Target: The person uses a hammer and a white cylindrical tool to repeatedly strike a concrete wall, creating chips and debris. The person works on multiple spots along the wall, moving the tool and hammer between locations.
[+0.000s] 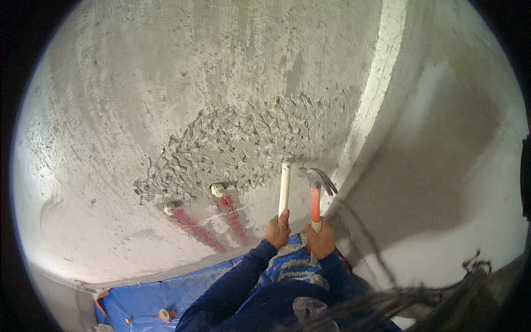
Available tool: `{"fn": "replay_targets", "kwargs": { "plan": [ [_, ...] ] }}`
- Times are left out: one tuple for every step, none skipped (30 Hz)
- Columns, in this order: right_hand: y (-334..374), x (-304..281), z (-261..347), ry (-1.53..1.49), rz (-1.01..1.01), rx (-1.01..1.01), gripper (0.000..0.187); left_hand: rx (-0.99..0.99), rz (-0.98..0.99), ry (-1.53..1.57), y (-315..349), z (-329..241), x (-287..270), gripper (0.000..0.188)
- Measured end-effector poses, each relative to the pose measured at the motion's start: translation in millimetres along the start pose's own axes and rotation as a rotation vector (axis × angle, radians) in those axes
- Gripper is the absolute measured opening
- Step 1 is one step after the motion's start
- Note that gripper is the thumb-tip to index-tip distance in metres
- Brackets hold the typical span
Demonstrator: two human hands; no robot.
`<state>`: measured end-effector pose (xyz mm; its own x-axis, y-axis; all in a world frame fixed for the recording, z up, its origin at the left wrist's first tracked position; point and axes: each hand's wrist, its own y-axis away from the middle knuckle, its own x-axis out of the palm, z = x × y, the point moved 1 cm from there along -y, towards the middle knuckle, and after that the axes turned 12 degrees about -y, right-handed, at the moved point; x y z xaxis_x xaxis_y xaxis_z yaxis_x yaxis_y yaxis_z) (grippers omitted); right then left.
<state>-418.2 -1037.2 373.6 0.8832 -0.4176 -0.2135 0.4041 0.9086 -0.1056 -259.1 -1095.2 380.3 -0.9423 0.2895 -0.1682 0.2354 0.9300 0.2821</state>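
Note:
My left hand [278, 229] is wrapped round the pale, straight handle of a wooden-handled tool [285, 191]. Its top end meets the wall at the lower edge of a chipped patch; the head blends with the grey surface, so its kind is unclear. Just to the right, my right hand [320, 239] grips a claw hammer [316, 202] by its orange and pale handle. The hammer stands upright, its grey metal head level with the upper part of the other handle, claw curving right. Many rough gouges cover the chipped patch [238, 141] of the concrete wall [166, 72].
Two capped pipe stubs [218, 190] stick out of the wall at lower left, reddish filled strips running down from them. A blue tarp [160, 296] with debris lies below. At right is a wall corner with a pale vertical strip [381, 66]; dark blurred strands cross the lower right.

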Motion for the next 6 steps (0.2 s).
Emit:
{"fn": "replay_targets", "kwargs": {
  "plan": [
    [-0.7,-10.5,4.2,-0.004,-0.003,-0.035,0.029,-0.031,0.071,0.083,7.6,-4.7,5.5,0.063],
    [-2.7,-18.3,11.2,-0.03,0.003,-0.112,0.029,-0.08,0.149,0.173,10.8,-10.3,11.5,0.064],
    [-2.3,-22.2,16.9,-0.038,-0.016,-0.068,0.029,-0.086,0.207,0.251,12.9,-14.1,17.2,0.064],
    [-1.3,-25.1,22.6,-0.071,-0.024,-0.061,0.029,0.005,0.122,-0.031,9.9,-17.7,20.3,0.06],
    [-0.5,-27.0,28.1,-0.122,-0.021,-0.084,0.029,0.258,-0.059,-0.334,8.6,-20.0,17.4,0.06],
    [1.1,-26.8,32.8,-0.082,-0.056,-0.092,0.026,0.28,-0.102,-0.407,7.0,-19.8,19.2,0.06]
  ]
}}
